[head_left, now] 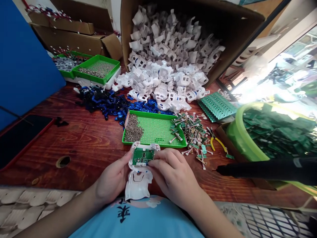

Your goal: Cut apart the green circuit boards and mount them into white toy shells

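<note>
A white plastic housing (137,191) lies between my hands near the table's front edge, close to my body. Set in its upper part is a green circuit board (143,154) with small components on it. My left hand (115,177) grips the housing by its left side, thumb along the rim. On the other side, the fingers of my right hand (173,172) are pinched at the board's lower right corner. Something small and blue shows at those fingertips, too small to name. Just beyond the housing sits a green perforated tray (158,127) with small screws (133,129) heaped at its left.
White housings (160,82) spill from a cardboard box (237,43) at the back. Blue and black parts (104,100) lie left of them. Small wired boards (195,132), yellow-handled pliers (218,142) and a yellow-green tub (237,132) stand right. A black electric screwdriver (267,170) points in from the right.
</note>
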Motion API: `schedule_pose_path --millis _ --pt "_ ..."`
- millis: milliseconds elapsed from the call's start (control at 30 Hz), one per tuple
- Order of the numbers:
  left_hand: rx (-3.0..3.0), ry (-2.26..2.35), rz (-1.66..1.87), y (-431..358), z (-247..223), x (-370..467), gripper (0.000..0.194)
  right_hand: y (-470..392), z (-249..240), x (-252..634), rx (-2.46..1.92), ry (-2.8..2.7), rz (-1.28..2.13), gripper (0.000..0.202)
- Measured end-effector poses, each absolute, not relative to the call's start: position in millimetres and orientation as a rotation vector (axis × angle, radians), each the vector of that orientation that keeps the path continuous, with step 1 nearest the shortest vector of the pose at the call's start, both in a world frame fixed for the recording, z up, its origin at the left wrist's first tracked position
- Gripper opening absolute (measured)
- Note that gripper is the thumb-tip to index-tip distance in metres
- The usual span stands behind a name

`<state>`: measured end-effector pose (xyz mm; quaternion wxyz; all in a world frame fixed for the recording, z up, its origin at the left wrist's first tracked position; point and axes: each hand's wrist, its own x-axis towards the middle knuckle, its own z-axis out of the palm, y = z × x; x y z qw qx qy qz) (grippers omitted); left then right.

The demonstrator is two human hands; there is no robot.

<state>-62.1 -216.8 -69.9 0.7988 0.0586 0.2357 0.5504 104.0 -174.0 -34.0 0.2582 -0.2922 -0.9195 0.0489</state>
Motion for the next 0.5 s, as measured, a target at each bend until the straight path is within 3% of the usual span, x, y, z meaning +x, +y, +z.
schedule_pose_path --millis 500 --pt "0.389 0.750 1.148 -221.7 -75.3 -63.0 0.038 -169.4 -39.8 97.0 -0.904 -2.562 0.202 0.014"
